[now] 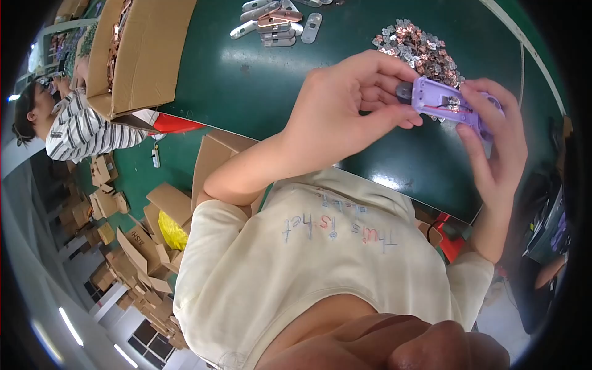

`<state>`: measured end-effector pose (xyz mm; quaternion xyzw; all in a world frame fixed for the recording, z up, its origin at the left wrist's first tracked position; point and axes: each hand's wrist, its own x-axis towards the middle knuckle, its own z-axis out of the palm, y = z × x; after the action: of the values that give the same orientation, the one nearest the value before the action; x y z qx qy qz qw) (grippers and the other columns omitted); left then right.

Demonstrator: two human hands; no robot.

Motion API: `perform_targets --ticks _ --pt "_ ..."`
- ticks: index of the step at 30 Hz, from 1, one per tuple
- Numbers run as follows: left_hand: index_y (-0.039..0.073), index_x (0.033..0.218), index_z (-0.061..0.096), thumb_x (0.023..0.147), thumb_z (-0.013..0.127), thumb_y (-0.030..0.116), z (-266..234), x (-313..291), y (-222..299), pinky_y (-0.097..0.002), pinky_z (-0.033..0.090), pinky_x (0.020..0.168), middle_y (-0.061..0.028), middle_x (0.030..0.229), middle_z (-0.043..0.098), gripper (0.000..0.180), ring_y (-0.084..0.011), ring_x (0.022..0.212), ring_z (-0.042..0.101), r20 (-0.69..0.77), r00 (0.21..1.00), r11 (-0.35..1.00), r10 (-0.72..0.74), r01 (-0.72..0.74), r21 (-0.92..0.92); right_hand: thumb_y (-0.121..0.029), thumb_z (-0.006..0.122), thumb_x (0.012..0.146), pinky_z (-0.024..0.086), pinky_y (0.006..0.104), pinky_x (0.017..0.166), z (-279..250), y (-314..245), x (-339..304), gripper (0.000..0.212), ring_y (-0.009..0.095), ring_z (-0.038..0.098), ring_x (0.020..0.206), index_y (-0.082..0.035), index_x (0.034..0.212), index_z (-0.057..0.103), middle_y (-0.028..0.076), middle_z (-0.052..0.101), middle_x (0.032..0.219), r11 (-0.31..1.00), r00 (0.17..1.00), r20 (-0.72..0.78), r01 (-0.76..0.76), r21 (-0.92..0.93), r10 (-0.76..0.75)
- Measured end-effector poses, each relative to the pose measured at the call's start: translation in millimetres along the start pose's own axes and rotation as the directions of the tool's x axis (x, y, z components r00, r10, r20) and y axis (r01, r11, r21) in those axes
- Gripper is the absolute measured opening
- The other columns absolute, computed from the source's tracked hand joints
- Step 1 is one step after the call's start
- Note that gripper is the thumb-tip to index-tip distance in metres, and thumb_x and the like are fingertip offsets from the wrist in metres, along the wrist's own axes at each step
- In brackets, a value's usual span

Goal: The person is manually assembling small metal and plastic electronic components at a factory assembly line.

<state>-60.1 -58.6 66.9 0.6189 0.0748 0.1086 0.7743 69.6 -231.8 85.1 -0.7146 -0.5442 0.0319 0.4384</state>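
This is a small factory assembly room: a green worktop strewn with a heap of little metal parts, cardboard boxes of components, flattened cartons on the floor, another worker nearby.

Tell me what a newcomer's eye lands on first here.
First, the purple plastic part held between the left hand and the right hand at upper right. Behind it on the green table lies a pile of small metal pieces. A cardboard box stands upper left.
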Motion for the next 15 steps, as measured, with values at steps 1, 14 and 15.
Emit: perform_targets --ticks 1,14,15 --pt "-0.01 0.108 0.048 0.079 0.055 -0.011 1.6 -0.5 1.0 -0.0302 0.054 0.072 -0.0181 0.095 0.06 0.03 -0.0233 0.083 0.064 -0.006 1.0 1.0 -0.009 0.009 -0.003 -0.001 0.066 0.071 0.046 0.027 0.066 0.6 -2.1 -1.4 0.031 0.023 0.057 0.085 0.001 0.101 0.061 0.017 0.056 0.101 0.992 0.998 0.002 0.055 -0.113 -0.055" --pt "-0.005 0.103 0.052 0.075 0.062 -0.008 4.2 -0.4 2.2 -0.0249 0.054 0.073 -0.0106 0.089 0.063 0.03 -0.0141 0.082 0.064 0.003 0.998 0.998 -0.068 0.068 0.015 0.004 0.063 0.073 0.049 0.0255 0.063 2.6 -11.2 -4.6 0.032 0.023 0.058 0.088 0.0 0.105 0.06 0.018 0.055 0.105 0.969 0.996 0.086 0.011 -0.246 0.011" --pt "-0.005 0.102 0.052 0.074 0.063 -0.007 3.6 -0.3 2.0 -0.0247 0.054 0.073 -0.0103 0.088 0.064 0.03 -0.0136 0.082 0.063 0.002 0.997 0.997 -0.078 0.078 0.017 0.004 0.063 0.073 0.049 0.026 0.064 3.1 -10.3 -4.2 0.032 0.023 0.058 0.088 0.0 0.105 0.06 0.018 0.055 0.105 0.97 0.996 0.092 0.016 -0.244 0.007"
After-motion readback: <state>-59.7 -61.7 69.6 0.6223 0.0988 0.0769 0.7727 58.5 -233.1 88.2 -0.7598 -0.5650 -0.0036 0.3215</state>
